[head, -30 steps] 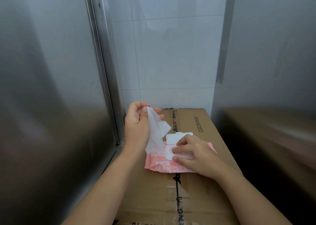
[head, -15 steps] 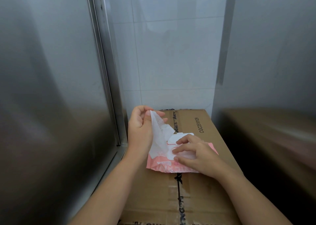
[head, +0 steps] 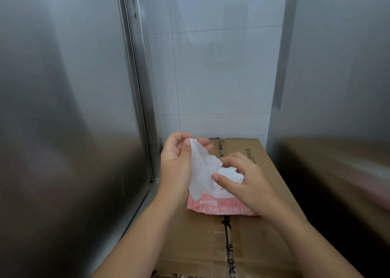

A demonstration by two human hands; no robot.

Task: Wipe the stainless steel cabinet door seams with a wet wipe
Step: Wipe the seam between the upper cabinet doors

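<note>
My left hand [head: 176, 161] pinches the top corner of a white wet wipe [head: 201, 172], which hangs down over the left end of a pink wipe pack [head: 221, 209]. My right hand [head: 244, 180] hovers just above the pack with loosely curled fingers. Its thumb and forefinger are spread apart at the wipe's right edge, gripping nothing. The pack lies on a cardboard box [head: 200, 246]. A stainless steel cabinet door [head: 63, 109] fills the left, and its vertical seam [head: 135, 87] runs down to just left of my left hand.
A white tiled wall [head: 211, 66] stands behind the box. Another stainless panel [head: 337, 66] rises on the right, reflecting the box. A narrow metal ledge [head: 145, 199] lies between the left door and the box.
My right hand has lifted off the pack's lid and moved up toward the wipe. The left hand keeps hold of the wipe, which now hangs lower over the pack.
</note>
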